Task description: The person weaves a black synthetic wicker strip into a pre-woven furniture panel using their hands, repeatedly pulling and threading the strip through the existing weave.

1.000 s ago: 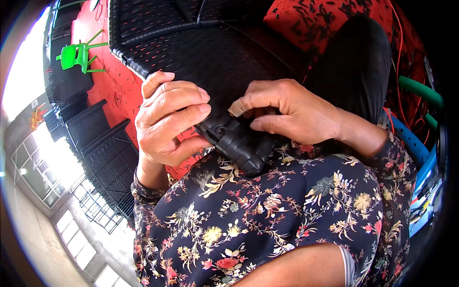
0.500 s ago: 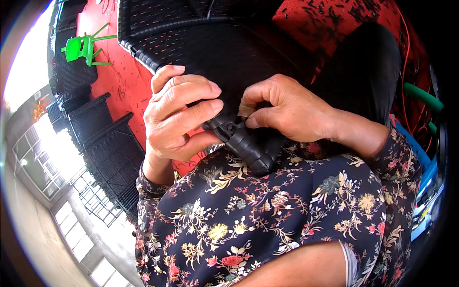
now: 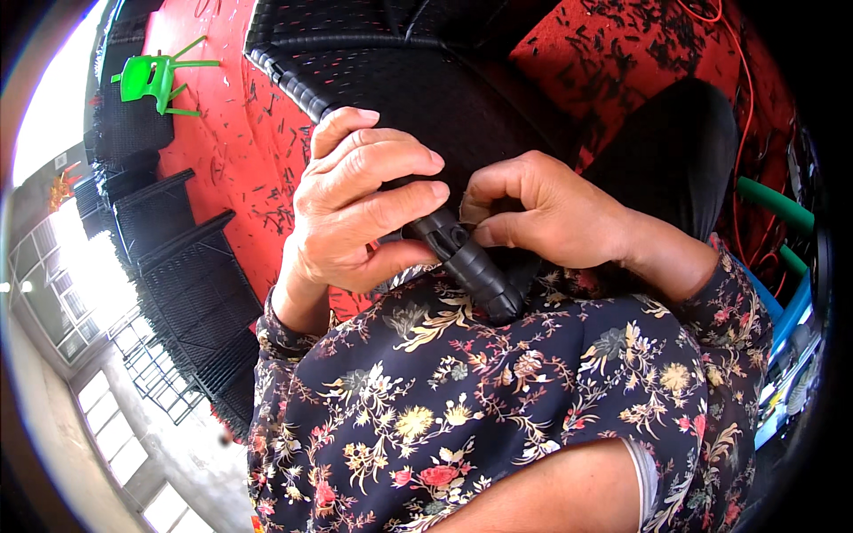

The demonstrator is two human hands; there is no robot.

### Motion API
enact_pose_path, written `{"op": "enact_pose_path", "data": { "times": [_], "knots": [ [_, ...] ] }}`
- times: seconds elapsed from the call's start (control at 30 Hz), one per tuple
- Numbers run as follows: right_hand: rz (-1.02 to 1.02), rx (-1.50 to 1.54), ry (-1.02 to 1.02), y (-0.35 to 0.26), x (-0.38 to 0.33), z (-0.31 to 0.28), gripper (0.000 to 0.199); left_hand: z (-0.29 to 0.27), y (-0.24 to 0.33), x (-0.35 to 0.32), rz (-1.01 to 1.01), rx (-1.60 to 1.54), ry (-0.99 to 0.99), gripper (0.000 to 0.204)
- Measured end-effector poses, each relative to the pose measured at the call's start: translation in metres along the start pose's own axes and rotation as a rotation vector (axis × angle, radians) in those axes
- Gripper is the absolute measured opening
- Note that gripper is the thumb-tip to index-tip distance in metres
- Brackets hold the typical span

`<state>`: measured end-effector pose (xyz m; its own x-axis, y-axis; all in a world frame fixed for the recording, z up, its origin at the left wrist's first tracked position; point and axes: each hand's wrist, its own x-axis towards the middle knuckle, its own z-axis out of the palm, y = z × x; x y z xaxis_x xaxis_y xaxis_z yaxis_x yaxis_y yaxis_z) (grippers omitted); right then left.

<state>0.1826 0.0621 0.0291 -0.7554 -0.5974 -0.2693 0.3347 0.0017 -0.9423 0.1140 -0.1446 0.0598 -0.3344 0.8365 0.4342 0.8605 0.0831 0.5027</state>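
Across my lap lies a black woven furniture frame, with a tube (image 3: 480, 280) closely wrapped in flat black strip. My left hand (image 3: 355, 200) is closed around this tube, fingers over the top and thumb underneath. A gap in the wrapping shows just past the left thumb. Beside that gap my right hand (image 3: 555, 213) is closed in a pinch, thumb against bent forefinger, close to the tube. What its fingertips hold, if anything, is too dark and small to make out. The black woven panel (image 3: 355, 67) of the frame stretches away beyond both hands.
Black scraps (image 3: 613, 53) litter the red floor covering (image 3: 213, 115). A small green chair (image 3: 151, 78) lies to the far left, with stacked black woven furniture (image 3: 191, 284) nearer. At the right are a red cord (image 3: 751, 107) and green tubing (image 3: 773, 202).
The wrapped tube and my left hand have shifted right in the picture. My right hand has moved slightly right and down, still pinched by the gap.
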Motion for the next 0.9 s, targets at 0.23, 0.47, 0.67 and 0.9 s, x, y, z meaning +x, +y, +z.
{"op": "enact_pose_path", "data": {
  "times": [0.23, 0.47, 0.67, 0.9],
  "knots": [
    [-0.058, -0.019, 0.04, 0.006, 0.004, 0.005, 0.015, -0.001, -0.002, 0.0, 0.023, 0.013, 0.001, 0.041],
    [-0.074, 0.007, 0.069, 0.008, 0.002, 0.003, 0.013, 0.002, -0.004, 0.003, 0.009, -0.014, 0.013, 0.04],
    [0.007, 0.135, 0.075, 0.005, -0.004, -0.006, 0.009, 0.006, -0.006, 0.007, 0.006, -0.048, 0.039, 0.041],
    [0.138, 0.268, 0.169, 0.003, -0.014, -0.02, 0.01, 0.024, -0.016, 0.019, 0.086, -0.049, 0.122, 0.043]
  ]
}}
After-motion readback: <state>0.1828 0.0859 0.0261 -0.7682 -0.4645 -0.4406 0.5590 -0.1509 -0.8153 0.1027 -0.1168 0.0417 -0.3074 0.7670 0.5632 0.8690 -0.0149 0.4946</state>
